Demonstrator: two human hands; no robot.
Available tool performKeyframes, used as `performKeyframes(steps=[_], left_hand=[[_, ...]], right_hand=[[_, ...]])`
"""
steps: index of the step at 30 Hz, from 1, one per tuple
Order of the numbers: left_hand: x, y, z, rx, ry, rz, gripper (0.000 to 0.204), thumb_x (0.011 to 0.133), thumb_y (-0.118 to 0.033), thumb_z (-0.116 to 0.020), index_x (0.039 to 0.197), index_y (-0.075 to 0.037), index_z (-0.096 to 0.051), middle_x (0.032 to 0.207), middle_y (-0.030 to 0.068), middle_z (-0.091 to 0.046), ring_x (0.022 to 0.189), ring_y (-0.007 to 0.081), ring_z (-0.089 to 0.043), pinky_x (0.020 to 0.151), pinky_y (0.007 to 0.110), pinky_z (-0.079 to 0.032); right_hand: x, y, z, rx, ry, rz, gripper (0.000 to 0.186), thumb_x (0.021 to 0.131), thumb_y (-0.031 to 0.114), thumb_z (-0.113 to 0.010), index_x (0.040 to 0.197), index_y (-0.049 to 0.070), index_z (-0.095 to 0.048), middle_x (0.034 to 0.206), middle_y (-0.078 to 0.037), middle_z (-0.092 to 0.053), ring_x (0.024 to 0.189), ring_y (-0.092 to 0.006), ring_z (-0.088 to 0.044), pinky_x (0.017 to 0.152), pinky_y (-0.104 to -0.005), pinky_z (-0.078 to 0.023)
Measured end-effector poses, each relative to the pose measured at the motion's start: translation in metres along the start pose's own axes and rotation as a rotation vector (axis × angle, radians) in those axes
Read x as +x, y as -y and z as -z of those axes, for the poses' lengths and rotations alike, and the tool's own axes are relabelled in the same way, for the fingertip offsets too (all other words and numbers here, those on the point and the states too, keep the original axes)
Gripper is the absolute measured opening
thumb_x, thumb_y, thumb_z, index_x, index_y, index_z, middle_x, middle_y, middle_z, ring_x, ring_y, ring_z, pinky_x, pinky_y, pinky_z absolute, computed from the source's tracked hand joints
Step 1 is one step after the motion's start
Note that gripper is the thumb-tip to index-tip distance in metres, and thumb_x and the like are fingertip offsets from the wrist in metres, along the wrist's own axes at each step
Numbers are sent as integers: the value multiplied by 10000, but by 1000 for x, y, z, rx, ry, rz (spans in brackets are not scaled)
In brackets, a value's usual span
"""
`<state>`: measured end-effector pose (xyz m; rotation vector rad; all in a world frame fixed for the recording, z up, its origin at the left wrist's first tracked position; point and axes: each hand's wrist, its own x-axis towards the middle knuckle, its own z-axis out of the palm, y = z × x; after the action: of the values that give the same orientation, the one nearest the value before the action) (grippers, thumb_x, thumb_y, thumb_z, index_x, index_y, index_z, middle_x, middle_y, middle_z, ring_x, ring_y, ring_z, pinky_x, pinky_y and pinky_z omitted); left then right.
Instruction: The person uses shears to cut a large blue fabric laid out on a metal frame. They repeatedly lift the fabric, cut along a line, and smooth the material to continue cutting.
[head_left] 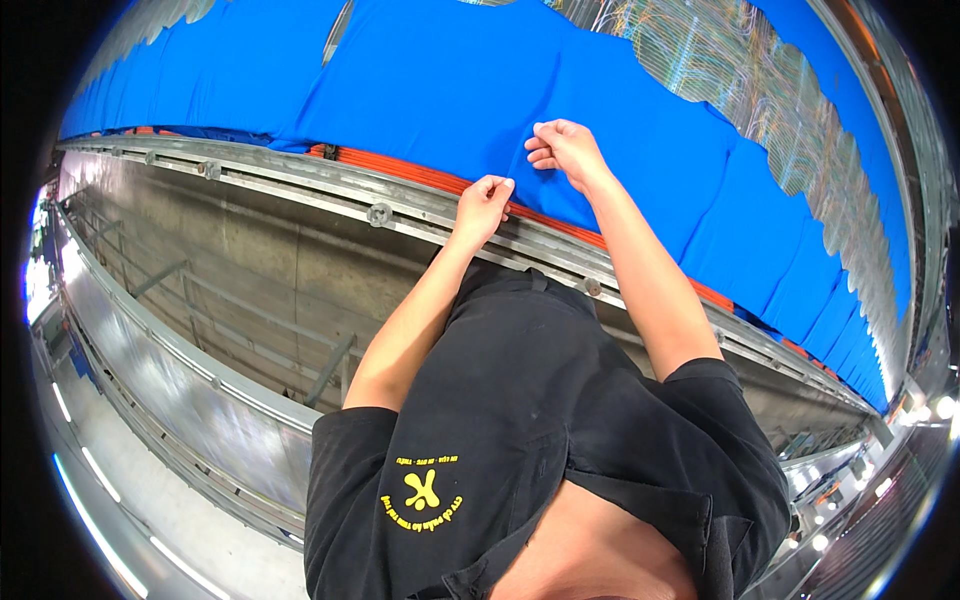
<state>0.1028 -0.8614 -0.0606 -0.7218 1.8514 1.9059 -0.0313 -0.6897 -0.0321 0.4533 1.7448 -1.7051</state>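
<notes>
The blue cloth [430,90] lies spread in front of you, beyond the metal rail, running off to both sides and reaching under and past your right hand [563,152], while its near edge passes by your left hand [485,208]. Your left hand is at that near edge, nearest to the orange-red layer [400,168] that shows as a narrow band between the cloth and the rail; its thumb and forefinger are brought close together, but you cannot tell from this view whether a bit of cloth or thread is caught between them. Your right hand is farther out, over the blue surface, its fingers curled in and the thumb near the forefinger; whether it grips anything, or touches the cloth, cannot be told. The two hands are near each other but apart. A few soft creases run through the cloth around them. On its far side, the cloth ends in a wavy edge beside a shiny, patterned grey surface [720,50]. On your side, the metal rail [330,185] carries a round knob [379,214], left of your left hand. Below the rail is a grey recess [300,260], and your black shirt [500,400] fills the lower middle.
</notes>
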Motion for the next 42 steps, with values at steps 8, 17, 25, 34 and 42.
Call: performKeyframes(steps=[8,17,25,34,42], left_hand=[[0,-5,-5,173,-180,38,270,1065,-273,-681,1086,-10,-741,788,68,-725,716,143,-712,659,329,-565],[9,2,1,482,-255,-155,261,1040,-264,-719,1050,-4,-702,785,93,-736,679,172,-710,662,363,-570],[10,-24,13,733,-243,-144,371,973,-370,-759,959,-8,-683,846,241,-743,857,440,-751,785,505,-587],[-18,-50,87,473,-174,-140,344,1021,-350,-756,1047,-7,-739,827,70,-728,719,161,-697,673,348,-570],[56,-68,321,314,-626,-234,351,997,-354,-779,1047,-6,-772,913,92,-779,841,173,-717,811,353,-575]], right_hand=[[-26,-63,64,-1277,-371,784,682,1072,448,-608,1588,26,-466,1676,-220,-405,1561,-390,-371,1285,-549,-276],[49,-21,57,-1386,-431,817,762,1099,555,-492,1663,55,-375,1758,-193,-293,1638,-347,-252,1327,-570,-164],[-46,-79,-5,-1363,-100,864,783,1029,523,-606,1628,51,-429,1724,-280,-298,1619,-428,-264,1303,-635,-172],[-42,-74,-31,-1411,-191,765,722,1087,457,-550,1653,38,-393,1755,-249,-259,1637,-406,-225,1320,-600,-144],[-24,-39,-131,-946,-191,741,617,1109,372,-571,1562,-38,-486,1634,-294,-455,1564,-426,-386,1303,-552,-246]])
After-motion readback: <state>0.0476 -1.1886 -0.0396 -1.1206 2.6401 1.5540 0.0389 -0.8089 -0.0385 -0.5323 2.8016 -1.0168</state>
